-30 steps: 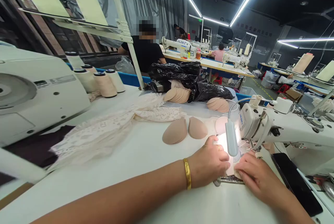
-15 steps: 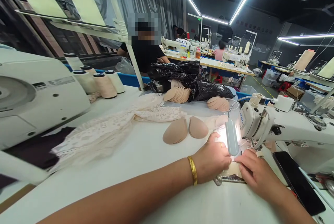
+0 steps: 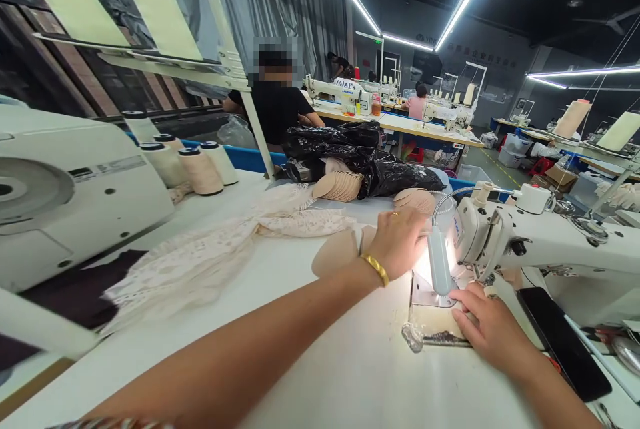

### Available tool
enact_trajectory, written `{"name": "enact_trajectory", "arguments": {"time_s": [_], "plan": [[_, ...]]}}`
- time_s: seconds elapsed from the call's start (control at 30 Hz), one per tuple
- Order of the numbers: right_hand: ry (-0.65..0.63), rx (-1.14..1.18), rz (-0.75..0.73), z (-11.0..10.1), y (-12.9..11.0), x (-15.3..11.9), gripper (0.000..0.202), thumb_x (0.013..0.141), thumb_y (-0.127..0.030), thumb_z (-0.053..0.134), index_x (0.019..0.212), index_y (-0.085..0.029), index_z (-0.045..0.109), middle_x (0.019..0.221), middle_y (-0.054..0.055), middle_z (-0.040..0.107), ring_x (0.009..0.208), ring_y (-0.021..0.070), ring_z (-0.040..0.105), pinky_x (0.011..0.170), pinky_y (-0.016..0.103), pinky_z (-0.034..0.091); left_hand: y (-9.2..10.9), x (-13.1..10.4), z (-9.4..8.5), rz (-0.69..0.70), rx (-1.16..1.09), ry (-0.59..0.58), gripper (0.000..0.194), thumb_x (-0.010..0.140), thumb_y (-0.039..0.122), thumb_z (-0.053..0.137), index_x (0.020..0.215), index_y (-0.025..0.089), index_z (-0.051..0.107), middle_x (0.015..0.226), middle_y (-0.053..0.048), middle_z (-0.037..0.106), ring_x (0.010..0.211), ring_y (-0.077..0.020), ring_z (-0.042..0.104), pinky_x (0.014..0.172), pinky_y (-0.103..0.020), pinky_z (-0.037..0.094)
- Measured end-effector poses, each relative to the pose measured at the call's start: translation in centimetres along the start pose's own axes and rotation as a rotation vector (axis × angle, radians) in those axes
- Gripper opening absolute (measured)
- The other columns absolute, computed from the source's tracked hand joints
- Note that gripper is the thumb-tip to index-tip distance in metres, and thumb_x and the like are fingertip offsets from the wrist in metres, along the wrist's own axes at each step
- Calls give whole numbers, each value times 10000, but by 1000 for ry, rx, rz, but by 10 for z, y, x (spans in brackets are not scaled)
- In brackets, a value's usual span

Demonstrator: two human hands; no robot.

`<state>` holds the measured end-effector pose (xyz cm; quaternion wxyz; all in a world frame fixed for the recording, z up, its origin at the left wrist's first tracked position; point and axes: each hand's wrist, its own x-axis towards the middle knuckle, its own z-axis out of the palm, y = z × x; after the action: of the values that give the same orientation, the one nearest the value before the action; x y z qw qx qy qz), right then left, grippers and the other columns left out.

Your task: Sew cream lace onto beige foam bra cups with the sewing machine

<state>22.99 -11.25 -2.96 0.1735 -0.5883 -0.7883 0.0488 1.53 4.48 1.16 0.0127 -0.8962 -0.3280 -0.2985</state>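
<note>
My left hand (image 3: 400, 242) reaches over the table beside the lamp, in front of the beige bra cups. Its fingers curl downward, and their tips are partly hidden, so what they hold cannot be made out. My right hand (image 3: 487, 322) lies by the needle area of the white sewing machine (image 3: 540, 236), thumb and fingers apart, fingertips at the edge of the metal plate (image 3: 425, 294). A slim grey lamp (image 3: 439, 259) lights this spot brightly. One beige bra cup (image 3: 333, 252) lies left of my left hand; another is mostly covered by that hand.
Cream lace fabric (image 3: 220, 249) stretches over the table's left. Stacked beige cups (image 3: 337, 186) lie near black plastic bags (image 3: 370, 156). Thread cones (image 3: 200, 170) stand by another machine (image 3: 75, 196) at left. A black phone (image 3: 565, 342) lies right of my right hand. A co-worker (image 3: 273, 106) sits beyond.
My left hand has moved up and away from the needle area, uncovering the metal plate, and now covers one of the cups. My right hand stays near the needle, nearly unmoved.
</note>
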Motion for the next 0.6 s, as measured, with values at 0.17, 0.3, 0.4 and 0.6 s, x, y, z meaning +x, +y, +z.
{"name": "enact_trajectory", "arguments": {"time_s": [0.17, 0.3, 0.4, 0.6], "plan": [[2, 33, -2, 3, 2, 1, 259, 1023, -252, 429, 1199, -246, 618, 1009, 72, 676, 868, 262, 658, 701, 380, 523, -22, 17, 3, -284, -167, -4, 255, 889, 280, 612, 649, 196, 595, 632, 2, 605, 618, -189, 557, 634, -307, 393], [5, 63, -6, 4, 3, 1, 245, 1022, -260, 439, 1185, -244, 621, 1033, 80, 670, 907, 262, 654, 730, 379, 515, -25, 19, -20, -402, -234, 131, 296, 935, 327, 476, 677, 201, 549, 638, 18, 583, 607, -173, 556, 557, -273, 398], [-7, 67, 1, 4, 4, 2, 249, 1028, -267, 430, 1180, -244, 627, 971, 67, 663, 877, 262, 643, 727, 378, 496, -18, 11, -47, -409, -219, 281, 268, 960, 334, 422, 784, 198, 570, 820, -22, 661, 808, -209, 625, 697, -305, 471], [-3, 85, 0, 3, 3, 4, 264, 1017, -254, 449, 1187, -242, 652, 956, 58, 660, 765, 233, 603, 702, 362, 453, 29, -40, -36, 306, 55, -92, 216, 861, 103, 549, 670, 193, 501, 719, -19, 628, 682, -184, 567, 730, -331, 438]]}}
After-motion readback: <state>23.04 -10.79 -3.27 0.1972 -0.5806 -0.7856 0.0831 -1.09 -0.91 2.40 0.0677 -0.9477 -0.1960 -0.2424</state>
